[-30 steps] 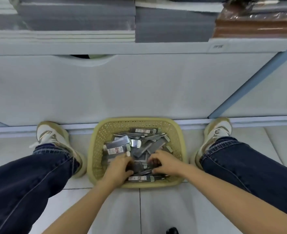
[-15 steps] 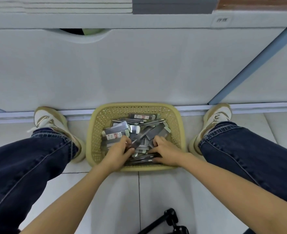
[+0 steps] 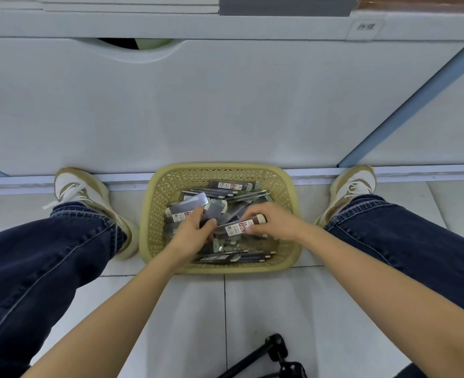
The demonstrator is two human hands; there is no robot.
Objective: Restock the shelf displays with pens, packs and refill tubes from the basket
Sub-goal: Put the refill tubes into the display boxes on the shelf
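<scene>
Yellow basket [image 3: 293,242] at twelve o'clock: right hand [image 3: 276,222] pinches a tube [image 3: 237,227], left hand [image 3: 191,234] grips a pack [image 3: 214,210]; my thin pinch may slip.

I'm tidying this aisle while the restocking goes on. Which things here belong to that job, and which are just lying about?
Part of the job:
- yellow basket
- loose packs in it
- refill tube, pinched by the right hand
- dark pack, gripped by the left hand

Lying about:
- black stand on the floor
- stacked books on the shelf above
</scene>
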